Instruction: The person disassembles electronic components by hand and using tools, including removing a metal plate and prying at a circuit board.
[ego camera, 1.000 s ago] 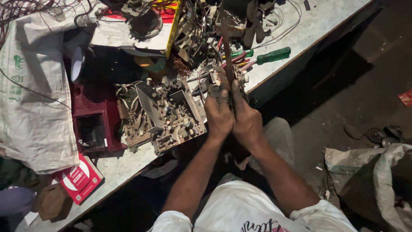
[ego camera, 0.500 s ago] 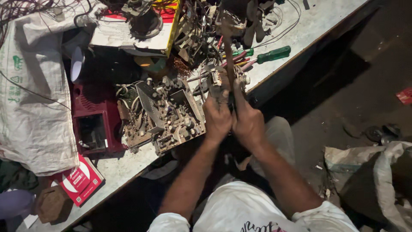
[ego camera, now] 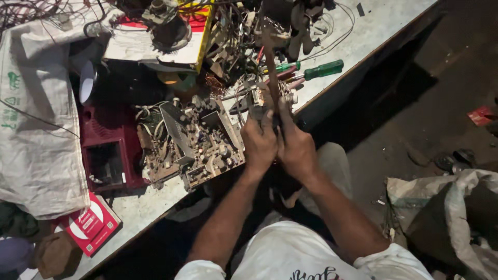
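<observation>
Head view: left hand (ego camera: 259,142) and right hand (ego camera: 296,148) pressed together side by side, both closed around a long thin tool (ego camera: 271,67) standing up from their fists, just off the table's (ego camera: 363,31) near edge. Tool tip sits by a small metal part (ego camera: 257,98) at that edge. Dusty circuit board (ego camera: 192,140) lies just left of the hands. Green-handled screwdriver (ego camera: 322,69) beyond them. Red casing (ego camera: 106,150) further left; white sack (ego camera: 36,129) at the left end.
</observation>
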